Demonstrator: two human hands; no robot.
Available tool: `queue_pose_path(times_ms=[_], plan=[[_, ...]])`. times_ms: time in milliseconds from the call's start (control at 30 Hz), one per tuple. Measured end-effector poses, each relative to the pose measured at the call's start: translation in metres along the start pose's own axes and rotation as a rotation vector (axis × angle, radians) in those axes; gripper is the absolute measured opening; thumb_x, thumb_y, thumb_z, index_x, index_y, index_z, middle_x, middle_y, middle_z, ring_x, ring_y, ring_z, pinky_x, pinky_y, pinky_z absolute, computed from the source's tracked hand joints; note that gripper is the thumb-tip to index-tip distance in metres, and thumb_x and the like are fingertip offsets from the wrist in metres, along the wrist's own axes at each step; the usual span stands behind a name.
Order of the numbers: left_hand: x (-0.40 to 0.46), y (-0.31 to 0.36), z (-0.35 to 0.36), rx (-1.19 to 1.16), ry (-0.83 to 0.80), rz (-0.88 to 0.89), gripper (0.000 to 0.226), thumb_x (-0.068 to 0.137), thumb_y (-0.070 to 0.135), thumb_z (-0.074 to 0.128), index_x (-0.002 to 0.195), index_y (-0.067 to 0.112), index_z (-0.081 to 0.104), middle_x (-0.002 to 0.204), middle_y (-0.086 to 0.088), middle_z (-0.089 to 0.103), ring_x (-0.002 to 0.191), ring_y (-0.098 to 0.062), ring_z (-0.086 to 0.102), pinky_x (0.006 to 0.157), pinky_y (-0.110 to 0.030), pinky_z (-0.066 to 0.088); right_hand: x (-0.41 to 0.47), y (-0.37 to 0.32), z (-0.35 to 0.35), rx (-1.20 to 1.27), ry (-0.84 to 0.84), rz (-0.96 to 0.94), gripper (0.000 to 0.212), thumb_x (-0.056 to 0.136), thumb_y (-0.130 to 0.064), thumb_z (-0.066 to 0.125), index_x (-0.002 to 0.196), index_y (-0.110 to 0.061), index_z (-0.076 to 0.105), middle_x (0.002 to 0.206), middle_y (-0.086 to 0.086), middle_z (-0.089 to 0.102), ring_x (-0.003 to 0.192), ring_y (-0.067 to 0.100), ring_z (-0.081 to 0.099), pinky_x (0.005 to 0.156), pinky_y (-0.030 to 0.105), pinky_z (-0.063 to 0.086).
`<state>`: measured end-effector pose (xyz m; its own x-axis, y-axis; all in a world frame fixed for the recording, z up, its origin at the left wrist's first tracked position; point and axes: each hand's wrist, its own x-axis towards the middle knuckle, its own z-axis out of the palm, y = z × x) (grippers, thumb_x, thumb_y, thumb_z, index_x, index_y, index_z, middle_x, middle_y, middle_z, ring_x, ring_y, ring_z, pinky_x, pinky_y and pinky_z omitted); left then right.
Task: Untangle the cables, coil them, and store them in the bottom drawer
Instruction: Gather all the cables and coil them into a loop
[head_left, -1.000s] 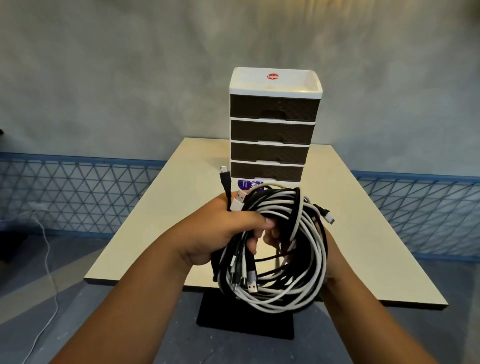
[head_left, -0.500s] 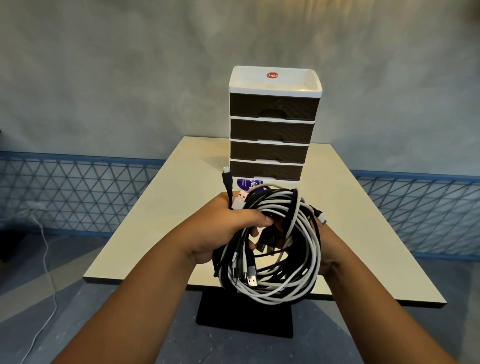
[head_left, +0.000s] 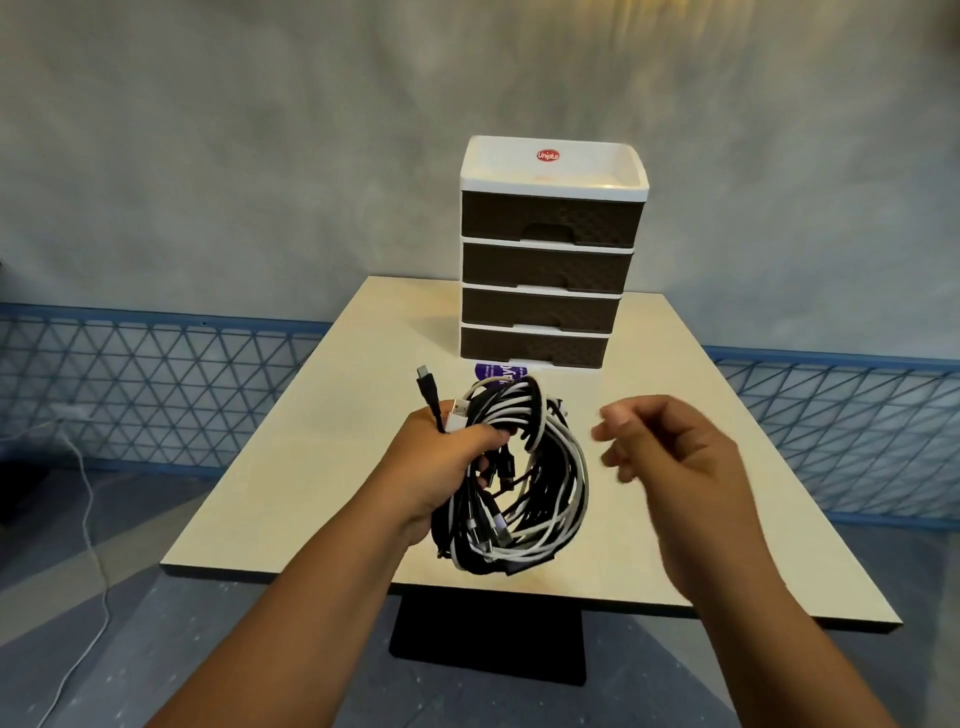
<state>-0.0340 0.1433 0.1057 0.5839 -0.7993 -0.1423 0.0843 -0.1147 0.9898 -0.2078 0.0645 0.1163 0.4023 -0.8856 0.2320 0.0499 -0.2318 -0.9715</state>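
Note:
My left hand (head_left: 441, 467) grips a coiled bundle of black and white cables (head_left: 530, 493) above the near half of the table, with plug ends sticking up past my fingers. My right hand (head_left: 670, 452) hovers to the right of the bundle, apart from it, fingers loosely curled and holding nothing; it is blurred. A white drawer unit with several dark brown drawers (head_left: 550, 254) stands at the far middle of the table. Its bottom drawer (head_left: 535, 347) is closed.
The cream table (head_left: 311, 447) has its near edge just below my hands. A purple label (head_left: 493, 372) lies in front of the drawer unit. A blue mesh fence (head_left: 156, 384) runs behind the table, and a white cord (head_left: 91, 499) trails on the floor at left.
My right hand has let go of the bundle and moved out to the right. My left hand now holds the cables alone, and the view has dropped slightly.

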Motion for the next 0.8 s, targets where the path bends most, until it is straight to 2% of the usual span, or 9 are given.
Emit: queue_pose_path(times_ms=[67,133,200,300,367,500,633,700,800], plan=[[0.003,-0.006,0.005,0.008,0.032,0.025,0.004,0.084,0.006,0.067,0.088,0.005,0.067,0.068,-0.009,0.059,0.057,-0.018,0.055,0.054,-0.027,0.047,-0.015,-0.005,0.017,-0.064,-0.224,0.053,0.012,0.094,-0.009,0.059,0.094,-0.008,0.071,0.080,0.010,0.073,0.061,0.011,0.064,0.052,0.021,0.048],[0.004,-0.009,0.011,0.026,0.051,0.062,0.002,0.084,0.006,0.066,0.086,0.007,0.068,0.064,-0.003,0.061,0.056,-0.014,0.056,0.054,-0.025,0.048,-0.019,0.005,0.031,-0.223,-0.342,0.171,0.019,0.097,-0.012,0.056,0.111,-0.013,0.068,0.079,0.008,0.072,0.058,0.013,0.069,0.046,0.022,0.046],[0.003,-0.010,0.016,0.038,0.046,0.096,0.006,0.084,0.006,0.066,0.088,0.009,0.068,0.066,-0.001,0.064,0.059,-0.013,0.059,0.058,-0.026,0.049,-0.016,0.016,0.039,-0.332,-0.327,0.224,0.029,0.099,-0.016,0.050,0.125,-0.023,0.061,0.077,0.002,0.071,0.053,0.010,0.068,0.042,0.020,0.045],[0.002,-0.011,0.021,0.029,0.046,0.137,0.017,0.083,0.004,0.068,0.094,0.015,0.061,0.074,0.001,0.069,0.064,-0.011,0.064,0.059,-0.023,0.050,-0.012,0.020,0.045,-0.362,-0.274,0.207,0.028,0.100,-0.016,0.044,0.114,-0.028,0.065,0.072,0.003,0.071,0.053,0.015,0.068,0.045,0.020,0.049],[0.002,-0.011,0.023,0.000,0.055,0.136,0.030,0.082,0.004,0.070,0.100,0.019,0.050,0.083,0.000,0.069,0.068,-0.012,0.066,0.060,-0.023,0.051,-0.008,0.026,0.050,-0.370,-0.270,0.230,0.024,0.100,-0.019,0.044,0.112,-0.032,0.061,0.083,-0.003,0.071,0.060,0.016,0.069,0.043,0.018,0.043],[0.003,-0.013,0.025,0.046,0.020,0.159,0.034,0.081,0.006,0.072,0.099,0.023,0.049,0.080,0.004,0.067,0.070,-0.009,0.065,0.063,-0.020,0.048,-0.010,0.033,0.058,-0.209,-0.283,0.324,0.020,0.100,-0.022,0.047,0.114,-0.033,0.056,0.101,-0.005,0.070,0.088,0.015,0.070,0.070,0.034,0.059],[0.007,-0.015,0.018,0.099,-0.030,0.181,0.030,0.079,0.010,0.075,0.103,0.019,0.058,0.088,0.001,0.073,0.073,-0.009,0.067,0.070,-0.023,0.049,-0.014,0.030,0.057,0.001,-0.260,0.384,0.018,0.098,-0.013,0.051,0.104,-0.020,0.066,0.062,-0.011,0.066,0.051,0.005,0.062,0.055,0.030,0.053],[0.007,-0.015,0.014,0.148,-0.050,0.203,0.032,0.076,0.018,0.076,0.103,0.020,0.059,0.091,0.002,0.074,0.080,-0.013,0.069,0.077,-0.031,0.053,-0.016,0.026,0.056,0.030,-0.256,0.377,0.017,0.097,-0.011,0.052,0.102,-0.016,0.067,0.052,-0.011,0.062,0.045,0.005,0.059,0.050,0.030,0.053],[0.007,-0.015,0.007,0.207,-0.092,0.241,0.028,0.079,0.020,0.075,0.102,0.022,0.060,0.093,0.006,0.074,0.088,-0.012,0.070,0.085,-0.036,0.055,-0.018,0.022,0.055,0.103,-0.268,0.387,0.016,0.097,-0.007,0.051,0.103,-0.008,0.065,0.046,-0.011,0.057,0.038,0.002,0.053,0.037,0.016,0.039]])
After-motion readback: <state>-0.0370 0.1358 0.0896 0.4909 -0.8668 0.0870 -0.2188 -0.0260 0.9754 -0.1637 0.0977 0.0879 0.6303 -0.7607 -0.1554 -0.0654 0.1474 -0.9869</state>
